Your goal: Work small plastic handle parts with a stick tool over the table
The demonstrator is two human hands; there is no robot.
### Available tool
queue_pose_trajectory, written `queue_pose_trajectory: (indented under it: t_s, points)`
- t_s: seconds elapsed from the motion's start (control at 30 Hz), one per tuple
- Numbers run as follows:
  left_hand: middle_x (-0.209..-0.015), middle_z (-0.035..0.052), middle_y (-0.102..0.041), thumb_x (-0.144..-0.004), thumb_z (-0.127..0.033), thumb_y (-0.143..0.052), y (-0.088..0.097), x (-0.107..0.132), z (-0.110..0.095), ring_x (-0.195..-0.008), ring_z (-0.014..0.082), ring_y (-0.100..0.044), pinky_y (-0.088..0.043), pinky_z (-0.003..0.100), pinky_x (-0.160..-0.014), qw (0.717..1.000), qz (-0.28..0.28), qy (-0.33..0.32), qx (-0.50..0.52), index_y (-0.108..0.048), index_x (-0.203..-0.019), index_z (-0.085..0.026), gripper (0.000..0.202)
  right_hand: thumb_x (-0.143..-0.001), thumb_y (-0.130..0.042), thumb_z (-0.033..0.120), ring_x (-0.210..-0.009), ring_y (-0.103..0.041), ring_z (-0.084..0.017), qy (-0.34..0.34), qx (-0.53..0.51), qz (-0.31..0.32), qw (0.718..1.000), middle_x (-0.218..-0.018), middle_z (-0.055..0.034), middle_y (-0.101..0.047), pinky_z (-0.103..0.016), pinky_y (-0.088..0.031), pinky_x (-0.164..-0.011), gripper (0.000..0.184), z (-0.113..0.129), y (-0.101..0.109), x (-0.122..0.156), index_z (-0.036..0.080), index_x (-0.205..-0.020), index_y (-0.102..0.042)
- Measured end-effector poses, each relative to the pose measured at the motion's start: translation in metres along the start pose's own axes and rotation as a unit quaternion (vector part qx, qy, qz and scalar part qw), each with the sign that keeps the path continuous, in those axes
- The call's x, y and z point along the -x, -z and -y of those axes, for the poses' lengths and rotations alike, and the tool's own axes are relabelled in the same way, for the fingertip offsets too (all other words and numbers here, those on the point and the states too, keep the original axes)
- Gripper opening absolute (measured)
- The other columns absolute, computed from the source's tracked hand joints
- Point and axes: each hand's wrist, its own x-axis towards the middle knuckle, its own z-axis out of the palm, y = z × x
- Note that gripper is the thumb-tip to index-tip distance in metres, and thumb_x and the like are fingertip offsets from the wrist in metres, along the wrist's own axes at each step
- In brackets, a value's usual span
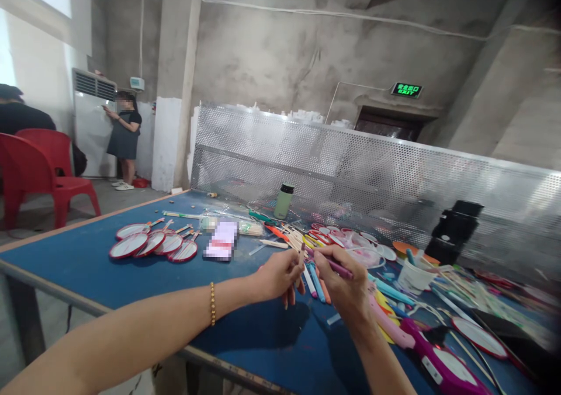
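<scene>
My left hand point(280, 275), with a gold bead bracelet on its wrist, is closed around a thin pale wooden stick point(302, 255) that stands nearly upright and has a dark top end. Just to its right, my right hand point(346, 275) grips a purple pen point(339, 268) between thumb and fingers. The two hands are close together above the blue table point(245, 336). Between and behind them lie several coloured markers point(316, 281) and a bundle of wooden sticks point(294, 235). The pen's tip is too small to make out.
Round red-rimmed paddles point(153, 244) overlap at left, near a phone point(221, 241). A green bottle point(284, 201) stands at the back before a perforated metal panel point(350, 167). At right are a white cup point(412, 278), a purple device point(442, 357) and cluttered craft pieces.
</scene>
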Motion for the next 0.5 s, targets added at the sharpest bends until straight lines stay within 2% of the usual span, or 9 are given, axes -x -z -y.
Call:
queue_pose_trajectory:
  t_s: [0.2, 0.33, 0.5]
  points:
    - [-0.063, -0.0018, -0.060, -0.092, -0.048, -0.044, 0.0006, -0.0017, 0.0012, -0.035, 0.0090, -0.053, -0.042, 0.018, -0.031, 1.000, 0.000, -0.005, 0.001, -0.038, -0.087, -0.020, 0.029, -0.084, -0.060, 0.027, -0.057, -0.058, -0.013, 0.002, 0.004, -0.009, 1.000, -0.063, -0.0003, -0.064, -0.023, -0.044, -0.054, 0.015, 0.0012, 0.0001, -0.0011, 0.019, -0.074, -0.068]
    - [-0.064, -0.0025, -0.060, -0.091, -0.050, -0.044, 0.0007, -0.0013, 0.0022, -0.035, 0.0086, -0.052, -0.042, 0.018, -0.032, 1.000, 0.000, -0.006, -0.002, -0.037, -0.088, -0.020, 0.031, -0.084, -0.060, 0.028, -0.058, -0.059, -0.013, 0.001, 0.002, 0.012, 1.000, -0.065, -0.0006, -0.065, -0.023, -0.044, -0.054, 0.015, 0.0024, 0.0007, -0.0010, 0.018, -0.075, -0.068]
    - [-0.065, -0.0017, -0.061, -0.091, -0.051, -0.044, 0.0011, -0.0013, 0.0048, -0.036, 0.0083, -0.053, -0.043, 0.017, -0.034, 1.000, 0.004, -0.009, -0.004, -0.038, -0.090, -0.020, 0.032, -0.084, -0.059, 0.028, -0.057, -0.058, -0.013, -0.003, 0.006, -0.015, 1.000, -0.062, -0.0001, -0.064, -0.023, -0.045, -0.054, 0.016, 0.0035, 0.0009, -0.0016, 0.019, -0.075, -0.068]
